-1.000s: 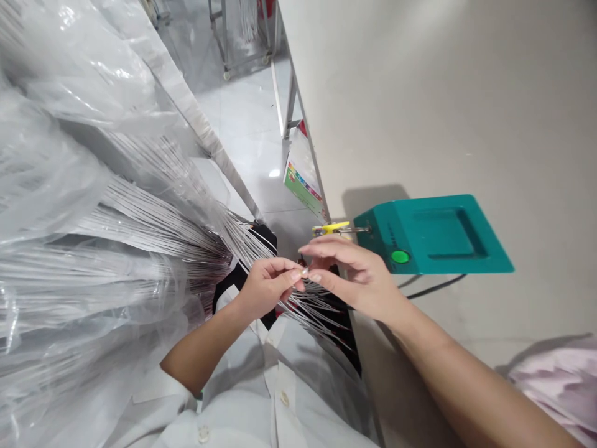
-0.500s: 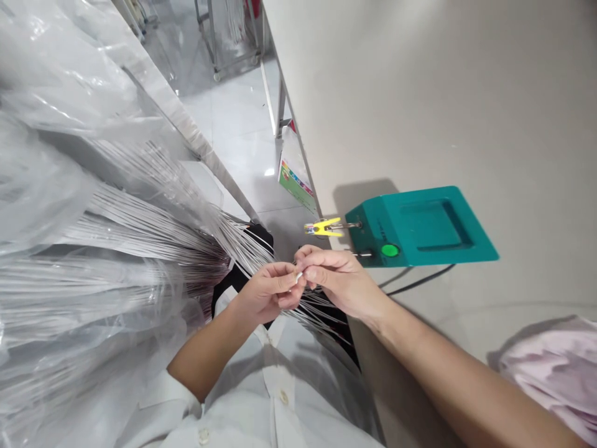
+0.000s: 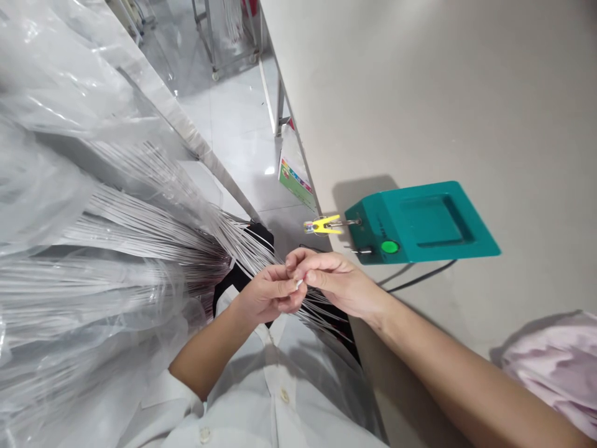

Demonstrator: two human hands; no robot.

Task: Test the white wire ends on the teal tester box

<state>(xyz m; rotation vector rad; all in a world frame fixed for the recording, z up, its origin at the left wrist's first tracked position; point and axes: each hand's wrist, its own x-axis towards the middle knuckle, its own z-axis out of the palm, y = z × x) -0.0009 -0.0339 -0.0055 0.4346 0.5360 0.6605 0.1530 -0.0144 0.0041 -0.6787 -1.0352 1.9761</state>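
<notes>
My left hand [image 3: 269, 292] is closed in a pinch on a small white piece [image 3: 299, 284], whose kind I cannot make out. My right hand [image 3: 333, 280] meets it from the other side, its thumb and fingers pressed together at the same white piece. The fingertips of both hands touch and hide most of it. Thin white wires [image 3: 242, 242] run in a bundle from the left, pass under my hands and come out below the right one. Just beyond my right hand, a teal device [image 3: 401, 224] with a green button and a yellow clip [image 3: 324, 224] stands on the table.
The grey table [image 3: 420, 93] fills the right side, its edge close to my right hand. A black cable [image 3: 422, 277] leaves the device. Pink cloth [image 3: 555, 361] lies at lower right. Plastic sheeting [image 3: 51, 74] covers wire bundles on the left. A wheeled rack [image 3: 228, 37] stands behind.
My right fingers have moved slightly left, further over the left fingertips. The white piece sits a little lower between them. The left hand has hardly moved.
</notes>
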